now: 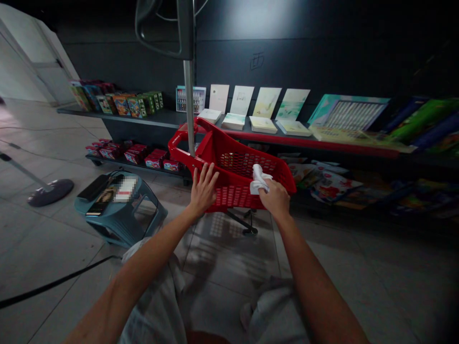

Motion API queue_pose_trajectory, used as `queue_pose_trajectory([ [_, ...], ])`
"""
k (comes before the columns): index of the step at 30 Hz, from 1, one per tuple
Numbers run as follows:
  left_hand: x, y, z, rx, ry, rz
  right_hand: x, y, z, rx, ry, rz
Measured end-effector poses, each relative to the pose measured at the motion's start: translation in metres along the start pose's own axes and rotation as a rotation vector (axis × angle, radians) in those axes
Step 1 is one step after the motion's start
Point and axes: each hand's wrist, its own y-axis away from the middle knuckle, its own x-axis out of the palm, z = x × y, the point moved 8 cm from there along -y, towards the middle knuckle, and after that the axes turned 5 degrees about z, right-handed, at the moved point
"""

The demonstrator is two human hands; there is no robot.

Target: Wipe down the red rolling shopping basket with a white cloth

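A small red shopping cart (pixel 247 160) with perforated basket sides stands before me, its handle end to the left. Against the near side by the handle lies my left hand (pixel 204 188), fingers spread, holding nothing. My right hand (pixel 276 197) grips a crumpled white cloth (pixel 258 181) at the upper edge of the cart's near wall, toward its front end. The fingers of that hand are partly hidden behind its back and the cloth. A grey metal pole (pixel 189 105) rises at the handle end of the cart; where its foot sits is hidden.
A dark shelf behind holds upright booklets (pixel 241 99), snack boxes (pixel 134 105) and a wide boxed set (pixel 347 112). Red packs (pixel 136 154) and bags (pixel 330 181) fill the lower shelf. At left are a blue-grey stool (pixel 143 224) with items on it and a round stand base (pixel 52 192).
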Motion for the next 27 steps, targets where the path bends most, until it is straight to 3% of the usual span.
queue_pose_trajectory([
  [5, -0.005, 0.002, 0.008, 0.019, 0.008, -0.003, -0.004, 0.002, -0.011, 0.009, -0.01, 0.011],
  [12, -0.007, 0.003, 0.011, 0.021, 0.014, -0.01, -0.006, 0.004, -0.039, 0.125, -0.041, 0.065],
  [27, -0.007, 0.009, 0.002, -0.091, 0.081, -0.049, -0.011, 0.021, -0.008, 0.032, 0.05, 0.001],
])
